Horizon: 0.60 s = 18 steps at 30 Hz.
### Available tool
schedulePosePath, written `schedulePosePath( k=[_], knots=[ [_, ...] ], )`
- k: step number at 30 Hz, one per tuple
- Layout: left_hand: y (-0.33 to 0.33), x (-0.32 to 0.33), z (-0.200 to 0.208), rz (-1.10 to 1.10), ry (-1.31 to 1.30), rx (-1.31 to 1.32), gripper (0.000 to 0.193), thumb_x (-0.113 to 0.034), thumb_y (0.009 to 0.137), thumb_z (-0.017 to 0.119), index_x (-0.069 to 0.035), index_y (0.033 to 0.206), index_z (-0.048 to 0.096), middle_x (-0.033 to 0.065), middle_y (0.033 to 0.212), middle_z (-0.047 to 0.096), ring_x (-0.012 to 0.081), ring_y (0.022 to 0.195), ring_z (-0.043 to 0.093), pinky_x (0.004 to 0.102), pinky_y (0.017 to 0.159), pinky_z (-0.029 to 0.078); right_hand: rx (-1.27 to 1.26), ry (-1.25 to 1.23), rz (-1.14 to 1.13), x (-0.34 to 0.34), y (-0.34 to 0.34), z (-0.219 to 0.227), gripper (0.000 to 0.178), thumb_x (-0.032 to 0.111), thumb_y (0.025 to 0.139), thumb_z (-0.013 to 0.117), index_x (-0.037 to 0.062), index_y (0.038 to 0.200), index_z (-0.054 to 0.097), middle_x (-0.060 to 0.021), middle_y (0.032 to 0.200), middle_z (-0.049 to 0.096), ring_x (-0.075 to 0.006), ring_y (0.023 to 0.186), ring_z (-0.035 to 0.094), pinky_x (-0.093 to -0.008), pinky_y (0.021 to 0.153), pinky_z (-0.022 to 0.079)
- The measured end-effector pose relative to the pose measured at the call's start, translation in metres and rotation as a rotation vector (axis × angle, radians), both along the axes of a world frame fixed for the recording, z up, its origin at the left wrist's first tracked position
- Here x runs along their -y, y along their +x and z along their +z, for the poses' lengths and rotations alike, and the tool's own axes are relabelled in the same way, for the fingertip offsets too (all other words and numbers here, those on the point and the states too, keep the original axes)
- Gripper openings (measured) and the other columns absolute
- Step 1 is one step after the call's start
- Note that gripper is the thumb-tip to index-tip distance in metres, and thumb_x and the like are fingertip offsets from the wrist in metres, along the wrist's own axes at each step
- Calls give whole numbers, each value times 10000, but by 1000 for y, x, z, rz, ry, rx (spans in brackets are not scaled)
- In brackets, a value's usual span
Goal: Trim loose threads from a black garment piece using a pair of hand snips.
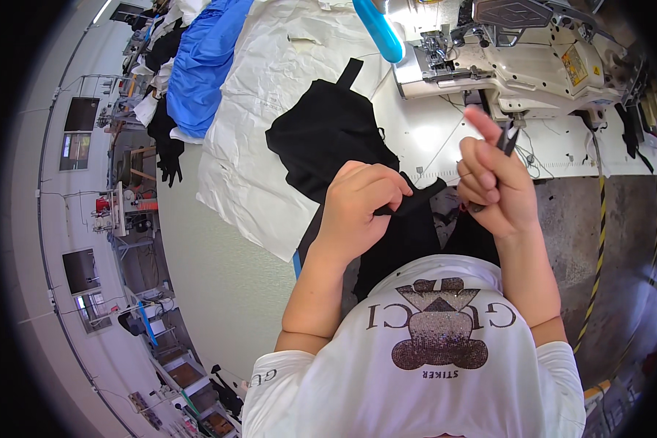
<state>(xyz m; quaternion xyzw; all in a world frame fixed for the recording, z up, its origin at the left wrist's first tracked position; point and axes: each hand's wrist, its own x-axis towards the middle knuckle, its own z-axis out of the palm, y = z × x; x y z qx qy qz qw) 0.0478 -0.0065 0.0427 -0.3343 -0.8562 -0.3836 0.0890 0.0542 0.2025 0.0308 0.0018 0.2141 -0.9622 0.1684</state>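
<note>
My left hand [361, 204] is closed on the edge of a black cloth piece [427, 193], pinching it between thumb and fingers above my lap. A free end of that cloth sticks out to the right of the fingertips. In my closed right hand [500, 175] is a small pair of dark thread snips [509, 139], its pointed blades showing past the raised index finger. A gap separates the snips from the cloth. Beyond my left hand, a black garment piece [328, 131] with a narrow strap lies spread on white paper; whether it joins the held cloth is hidden.
An industrial sewing machine [518, 66] stands at the far right on a white table with a printed ruler edge [482, 173]. Crumpled white paper [252, 109] covers the table's left part. Blue cloth [206, 66] lies at the far left. A bright blue rounded bar [379, 31] hangs near the machine.
</note>
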Motion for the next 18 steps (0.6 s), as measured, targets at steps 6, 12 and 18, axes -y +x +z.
schedulePosePath(
  k=[6, 12, 18],
  knots=[
    [-3, 3, 1, -149, 91, 162, 242, 95, 451, 516, -78, 583, 409, 25, 721, 656, 180, 646, 541, 301, 655, 381, -211, -135, -318, -22, -2, -11, 466, 80, 936, 394, 88, 1395, 315, -126, 1361, 415, -31, 460, 312, -158, 411, 256],
    [-7, 8, 6, -277, 37, 270, 283, 84, 514, 628, -82, 594, 413, 20, 711, 659, 172, 658, 538, 289, 661, 383, -657, 1458, -951, -33, 6, 2, 361, -58, 862, 434, 5, 1187, 577, -166, 1314, 495, -96, 1025, 534, -141, 707, 350],
    [-9, 3, 15, -220, 44, 340, 346, -6, 577, 772, -67, 644, 439, 23, 761, 650, 164, 660, 529, 270, 628, 393, -639, 1643, -1030, -61, 18, -9, 273, -35, 847, 492, 10, 1078, 632, -130, 1104, 624, -121, 853, 595, -188, 612, 406]
  ],
)
